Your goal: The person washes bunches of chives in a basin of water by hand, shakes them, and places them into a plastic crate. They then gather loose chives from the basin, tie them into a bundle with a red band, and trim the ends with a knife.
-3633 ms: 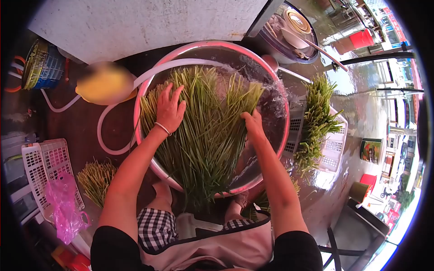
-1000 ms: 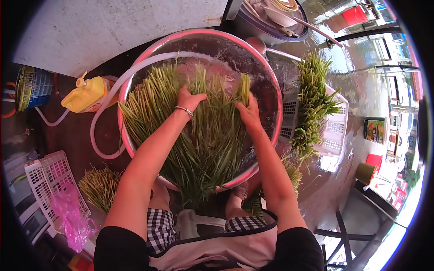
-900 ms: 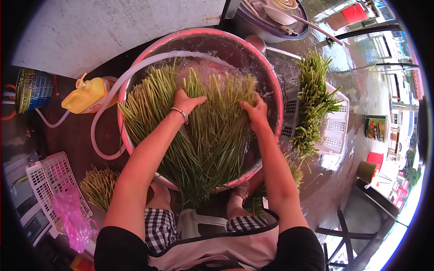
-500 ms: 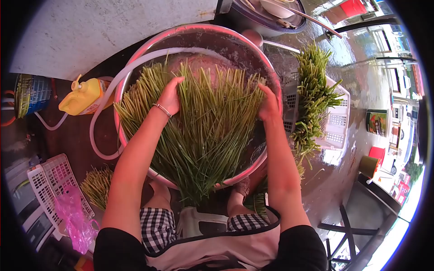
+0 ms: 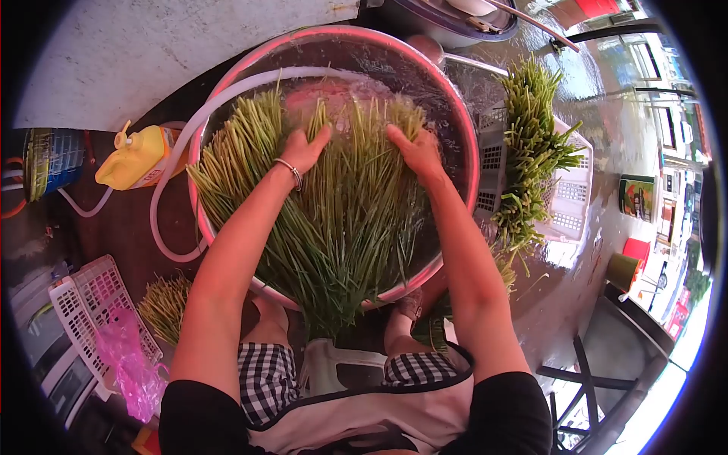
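Note:
Long green stalks (image 5: 334, 220) fan out across a large round metal basin (image 5: 464, 114) of water, their pale cut ends toward the far side and their leafy ends over the near rim. My left hand (image 5: 305, 152), with a bracelet at the wrist, is around some stalks left of the middle, thumb pointing right. On the right side of the bunch my right hand (image 5: 418, 152) grips more stalks, its fingers partly hidden among them. A pale hose (image 5: 220, 98) curves over the basin's left rim into the water.
Right of the basin, more stalks (image 5: 527, 144) lie over a white crate (image 5: 569, 193). At left are a yellow jug (image 5: 136, 158), a white basket (image 5: 83, 311) with a pink bag (image 5: 129, 364), and another bundle (image 5: 164, 303). A stool (image 5: 334, 364) stands below.
My right hand has moved left and my left hand slightly right, so they are closer together. The stalks between them are bunched more narrowly, with some left outside my left hand.

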`<state>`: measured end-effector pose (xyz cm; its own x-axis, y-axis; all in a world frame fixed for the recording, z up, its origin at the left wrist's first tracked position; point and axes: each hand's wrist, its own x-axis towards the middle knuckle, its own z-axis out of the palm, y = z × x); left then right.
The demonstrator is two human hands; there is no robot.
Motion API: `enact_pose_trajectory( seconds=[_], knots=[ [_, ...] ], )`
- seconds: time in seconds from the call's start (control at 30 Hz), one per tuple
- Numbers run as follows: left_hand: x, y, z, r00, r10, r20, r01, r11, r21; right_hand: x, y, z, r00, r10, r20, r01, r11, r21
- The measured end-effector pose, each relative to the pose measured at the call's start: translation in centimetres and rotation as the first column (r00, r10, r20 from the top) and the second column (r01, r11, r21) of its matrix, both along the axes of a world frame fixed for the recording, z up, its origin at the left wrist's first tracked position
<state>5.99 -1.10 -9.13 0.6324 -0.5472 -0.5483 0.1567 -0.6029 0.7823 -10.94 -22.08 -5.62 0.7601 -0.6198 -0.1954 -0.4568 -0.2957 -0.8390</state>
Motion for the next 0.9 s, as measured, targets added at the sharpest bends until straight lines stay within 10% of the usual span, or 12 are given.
enact_pose_trajectory(
  seconds=[0.1,0.17,0.2,0.33,0.43,0.47,0.57,0.67,0.73,0.8,0.9],
  knots=[
    [0.2,-0.2,1.0,0.947,0.222,-0.230,-0.248,0.964,-0.093,1.0,0.3,3.4,0.903,-0.197,-0.382,0.102,0.962,-0.253],
    [-0.9,-0.1,8.0,0.759,0.124,-0.639,-0.347,0.908,-0.236,0.7,-0.4,0.4,0.997,0.068,-0.038,-0.063,0.991,0.115],
    [-0.9,0.1,7.5,0.786,0.075,-0.614,-0.290,0.921,-0.259,0.2,-0.9,-0.7,0.975,0.146,0.166,-0.187,0.945,0.268],
    [0.8,0.5,0.7,0.899,0.114,-0.422,-0.200,0.966,-0.164,0.0,-3.4,-1.6,0.993,-0.086,0.086,0.066,0.975,0.212],
    [0.2,-0.1,0.6,0.934,0.203,-0.295,-0.224,0.974,-0.040,0.4,-3.6,1.2,0.975,-0.223,-0.019,0.188,0.771,0.608],
    [0.6,0.3,-0.6,0.823,0.172,-0.541,-0.297,0.943,-0.152,0.7,-3.0,1.9,0.960,-0.276,-0.049,0.222,0.641,0.734],
    [0.7,-0.2,3.0,0.424,0.006,-0.906,-0.509,0.829,-0.233,1.9,0.1,2.8,0.997,0.037,0.070,-0.070,0.827,0.558],
    [-1.5,-1.6,2.8,0.907,0.039,-0.419,-0.187,0.929,-0.319,1.8,0.6,2.7,0.997,0.078,-0.007,-0.061,0.827,0.558],
    [-1.3,-1.7,3.6,0.969,0.067,-0.239,-0.094,0.990,-0.106,1.8,-0.2,0.9,0.982,-0.139,-0.131,0.189,0.813,0.550],
    [-0.8,-2.1,4.4,0.998,0.036,-0.045,-0.030,0.992,0.124,1.6,-0.6,-0.7,0.997,-0.041,0.072,0.024,0.976,0.218],
    [-0.2,-0.8,2.7,0.969,-0.160,-0.188,0.129,0.978,-0.164,0.8,-0.9,-0.5,0.986,0.148,0.080,-0.162,0.963,0.216]
  ],
)
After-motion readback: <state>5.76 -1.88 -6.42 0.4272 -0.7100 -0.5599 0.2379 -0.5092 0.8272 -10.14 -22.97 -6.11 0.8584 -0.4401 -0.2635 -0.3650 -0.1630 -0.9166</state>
